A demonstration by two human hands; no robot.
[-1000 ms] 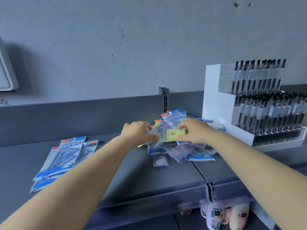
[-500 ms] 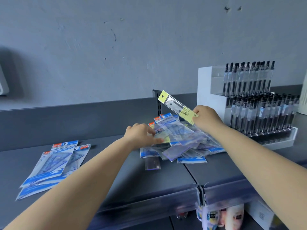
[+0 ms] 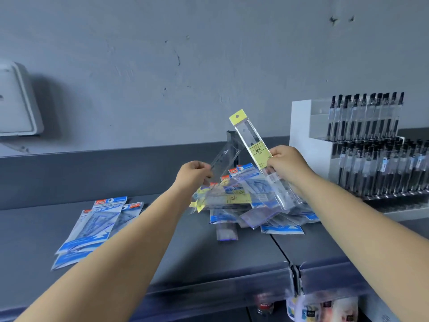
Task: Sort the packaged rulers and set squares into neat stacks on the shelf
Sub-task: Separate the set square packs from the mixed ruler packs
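Toward the shelf's (image 3: 232, 256) left end lies a fanned stack (image 3: 92, 226) of blue set-square packs, tops toward the back wall. The left hand (image 3: 193, 174) pinches a clear ruler (image 3: 224, 159) by its lower end, the long axis rising up and to the right. The right hand (image 3: 286, 161) grips a yellow-topped ruler (image 3: 253, 145) low down, its long axis leaning up and left, so the two tips nearly meet above the jumbled pile (image 3: 250, 205) at the shelf's middle. The stack lies well left of both hands, the left one nearer.
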